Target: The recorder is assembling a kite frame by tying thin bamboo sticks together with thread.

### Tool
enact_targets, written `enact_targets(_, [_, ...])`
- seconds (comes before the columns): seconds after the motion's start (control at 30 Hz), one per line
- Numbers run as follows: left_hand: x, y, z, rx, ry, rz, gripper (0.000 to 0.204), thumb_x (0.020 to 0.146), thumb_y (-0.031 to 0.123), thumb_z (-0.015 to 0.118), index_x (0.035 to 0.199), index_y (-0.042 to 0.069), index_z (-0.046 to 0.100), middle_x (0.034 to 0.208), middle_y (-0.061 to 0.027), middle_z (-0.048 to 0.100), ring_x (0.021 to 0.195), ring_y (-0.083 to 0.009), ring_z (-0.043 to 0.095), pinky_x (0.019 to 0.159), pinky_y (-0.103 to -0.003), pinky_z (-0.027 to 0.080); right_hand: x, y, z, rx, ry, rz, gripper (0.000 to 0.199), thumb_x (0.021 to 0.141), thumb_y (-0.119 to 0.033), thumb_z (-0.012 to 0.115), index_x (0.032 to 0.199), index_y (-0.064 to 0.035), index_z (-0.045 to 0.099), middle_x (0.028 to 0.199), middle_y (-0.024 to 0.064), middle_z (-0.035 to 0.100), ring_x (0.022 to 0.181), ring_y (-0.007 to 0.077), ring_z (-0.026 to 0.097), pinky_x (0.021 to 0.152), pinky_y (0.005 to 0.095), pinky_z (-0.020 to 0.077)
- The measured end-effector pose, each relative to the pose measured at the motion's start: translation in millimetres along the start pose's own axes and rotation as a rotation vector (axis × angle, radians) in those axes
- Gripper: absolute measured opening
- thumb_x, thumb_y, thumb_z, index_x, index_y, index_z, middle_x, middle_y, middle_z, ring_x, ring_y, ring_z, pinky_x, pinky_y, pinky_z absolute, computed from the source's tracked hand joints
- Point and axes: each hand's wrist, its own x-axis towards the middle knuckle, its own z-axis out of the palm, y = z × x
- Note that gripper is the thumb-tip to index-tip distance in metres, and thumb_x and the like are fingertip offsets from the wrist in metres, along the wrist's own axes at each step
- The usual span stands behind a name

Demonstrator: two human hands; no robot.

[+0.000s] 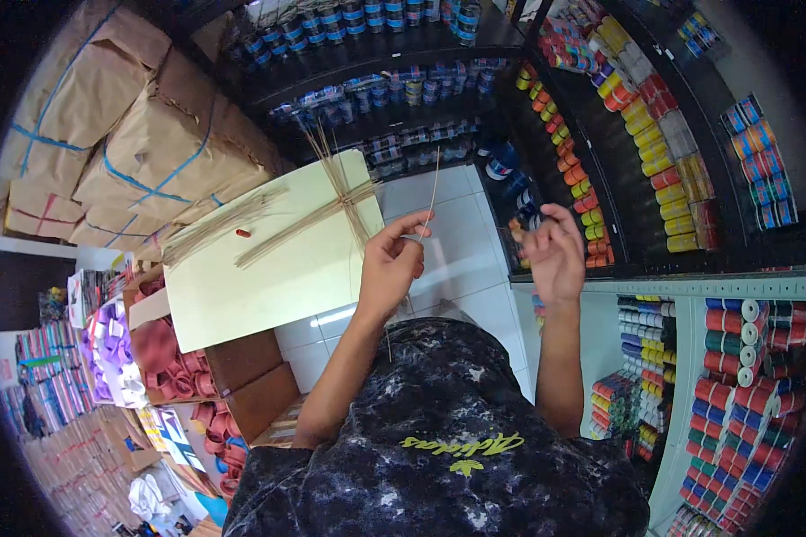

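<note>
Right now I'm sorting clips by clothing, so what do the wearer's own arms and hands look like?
The left hand and right hand show no gloves, and the forearms are uncovered. The shirt is dark with pale mottling and a yellow-green print; its sleeves look short.

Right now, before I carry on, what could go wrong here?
The thin stick pinched in the left hand juts up unsupported, so it might bend or snap if bumped. The crossed sticks reach past the far edge of the pale board; a knock could shift them. The small red object on the board might roll away.
</note>
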Motion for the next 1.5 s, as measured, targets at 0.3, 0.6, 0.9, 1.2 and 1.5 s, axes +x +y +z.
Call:
enact_targets(0.3, [-0.6,-1.9,2.4,-0.009,-0.005,-0.006,0.046,0.087,-0.008,0.048,0.130,0.000,0.063,0.103,-0.0027,0.059,0.060,-0.0064,0.049,0.055,-0.023,0.044,13.2,-7.5,-14.2,-1.068,0.116,-0.032,0.029,0.095,-0.014,0.058,0.121,-0.0038,0.066,0.113,0.0086,0.069,0.102,0.0186,0.063,0.085,0.0324,0.0474])
enact_targets(0.6, [-1.4,1.0,12.2,0.046,-0.080,0.027,0.047,0.087,-0.007,0.046,0.130,-0.001,0.062,0.103,-0.0036,0.059,0.062,-0.0065,0.052,0.055,-0.023,0.045,9.3,36.2,58.2,-0.753,-0.286,0.024,0.033,0.093,-0.008,0.062,0.125,-0.0028,0.064,0.110,0.0125,0.072,0.102,0.0167,0.066,0.092,0.0326,0.0496])
enact_targets(0.9, [-2.5,1.3,14.9,0.047,-0.070,0.036,0.050,0.087,-0.006,0.047,0.134,0.005,0.060,0.105,-0.0022,0.058,0.066,-0.0050,0.051,0.053,-0.021,0.046,32.0,13.8,59.8,-0.873,-0.237,0.118,0.013,0.096,-0.014,0.068,0.096,-0.0018,0.070,0.066,-0.0117,0.044,0.059,-0.0016,0.032,0.051,0.0205,0.0238])
enact_targets(1.2, [-2.7,0.7,16.2,0.029,-0.093,0.021,0.054,0.085,-0.007,0.046,0.136,0.006,0.059,0.104,-0.0018,0.057,0.069,-0.0047,0.050,0.053,-0.021,0.047,48.7,10.7,53.0,-0.765,-0.022,0.012,0.015,0.096,-0.016,0.067,0.095,-0.0024,0.072,0.063,-0.0137,0.038,0.057,-0.0020,0.029,0.049,0.0224,0.0204])
enact_targets(1.5, [-0.7,-0.8,14.4,0.014,-0.099,0.017,0.055,0.084,-0.008,0.046,0.136,0.006,0.059,0.104,-0.0019,0.056,0.071,-0.0056,0.051,0.053,-0.021,0.047,52.9,7.5,53.2,-0.745,0.050,-0.039,0.015,0.098,-0.015,0.065,0.097,-0.0018,0.072,0.065,-0.0129,0.046,0.057,-0.0030,0.033,0.049,0.0210,0.0215])
